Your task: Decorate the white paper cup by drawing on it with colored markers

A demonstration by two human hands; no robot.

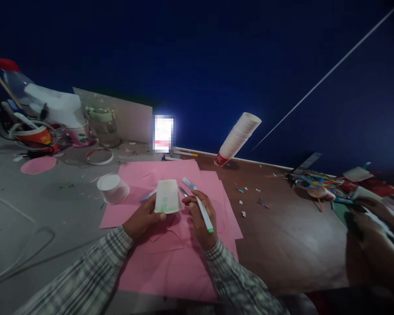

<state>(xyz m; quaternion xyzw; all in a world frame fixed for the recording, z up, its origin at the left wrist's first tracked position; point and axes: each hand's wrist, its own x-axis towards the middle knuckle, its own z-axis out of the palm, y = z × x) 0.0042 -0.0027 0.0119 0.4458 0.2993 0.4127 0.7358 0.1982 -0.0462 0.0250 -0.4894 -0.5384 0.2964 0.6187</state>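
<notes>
A white paper cup point(167, 194) with a green drawing of a plant and grass is gripped at its lower left by my left hand point(145, 218). My right hand point(202, 218), just right of the cup, has its fingers closed round a white marker point(204, 213) with a green end. Near its fingertips lies a dark pointed tip, perhaps of scissors. Pink paper sheets point(197, 280) spread under both hands. Another white cup point(113, 189) sits upside down left of them, and a blue-labelled marker point(188, 183) lies behind my right hand.
A leaning stack of paper cups point(238, 139) stands behind, right of a bright screen point(164, 133). At the back left are a glass jar point(103, 127), a tape roll point(99, 156) and a pen cup point(34, 135). Paper scraps dot the table point(282, 232). A person's hands point(377, 227) work far right.
</notes>
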